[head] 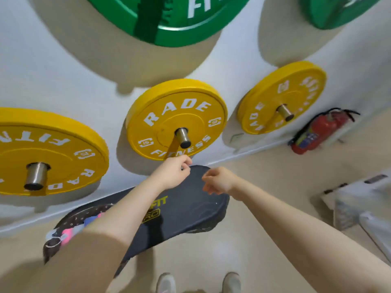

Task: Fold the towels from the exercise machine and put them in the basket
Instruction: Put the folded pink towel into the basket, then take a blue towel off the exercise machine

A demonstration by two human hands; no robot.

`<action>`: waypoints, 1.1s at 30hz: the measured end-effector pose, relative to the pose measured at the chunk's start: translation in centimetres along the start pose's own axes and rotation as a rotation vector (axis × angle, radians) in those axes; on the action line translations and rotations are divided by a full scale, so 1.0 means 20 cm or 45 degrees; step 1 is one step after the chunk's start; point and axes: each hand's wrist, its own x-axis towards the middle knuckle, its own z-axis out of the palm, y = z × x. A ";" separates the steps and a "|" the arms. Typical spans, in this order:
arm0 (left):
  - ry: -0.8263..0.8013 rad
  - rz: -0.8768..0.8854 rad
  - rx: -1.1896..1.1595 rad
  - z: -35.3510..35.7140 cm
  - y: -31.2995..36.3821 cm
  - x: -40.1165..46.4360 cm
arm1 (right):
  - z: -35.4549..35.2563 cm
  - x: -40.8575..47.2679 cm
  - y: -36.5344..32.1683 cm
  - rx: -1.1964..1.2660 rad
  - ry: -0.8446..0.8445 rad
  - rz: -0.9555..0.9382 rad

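Observation:
A dark grey towel with yellow "FIT" lettering is spread out low in front of me, above the beige floor. My left hand pinches the towel's far edge just under the middle yellow weight plate. My right hand hovers over the towel's right part with its fingers curled; whether it grips the cloth is unclear. Under the towel's left end a dark perforated basket shows, with pink and blue cloth inside. My left forearm hides much of the basket.
Yellow weight plates hang on steel pegs on the white wall close ahead, with green plates above. A red fire extinguisher leans at the wall's base on the right. A pale grey object stands at the right. My shoes are at the bottom.

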 end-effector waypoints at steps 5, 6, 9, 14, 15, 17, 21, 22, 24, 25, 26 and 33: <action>-0.250 0.353 0.212 0.11 0.47 0.11 | -0.20 -0.33 0.34 0.371 0.305 0.199; -0.296 0.421 0.240 0.18 0.56 0.11 | -0.24 -0.41 0.43 0.417 0.359 0.231; -0.455 0.574 0.273 0.44 0.85 0.08 | -0.35 -0.66 0.77 0.592 0.534 0.341; -0.664 0.795 0.335 0.97 1.39 -0.03 | -0.51 -1.16 1.38 0.812 0.796 0.485; -0.699 0.831 0.341 1.09 1.51 -0.06 | -0.54 -1.28 1.50 0.829 0.832 0.514; -0.759 0.890 0.326 1.34 1.76 -0.14 | -0.59 -1.51 1.73 0.871 0.896 0.568; -0.890 0.966 0.233 1.82 2.24 -0.37 | -0.71 -1.98 2.17 0.987 1.039 0.669; -0.929 0.988 0.218 1.94 2.35 -0.43 | -0.73 -2.09 2.27 1.020 1.083 0.689; -1.019 1.025 0.211 2.17 2.55 -0.54 | -0.76 -2.28 2.46 1.087 1.169 0.730; -1.066 1.044 0.222 2.26 2.64 -0.58 | -0.77 -2.36 2.55 1.118 1.209 0.753; -1.109 1.069 0.243 2.36 2.71 -0.63 | -0.77 -2.43 2.63 1.150 1.249 0.777; -1.261 1.257 0.376 2.97 3.21 -0.74 | -0.88 -2.77 3.20 1.289 1.458 0.921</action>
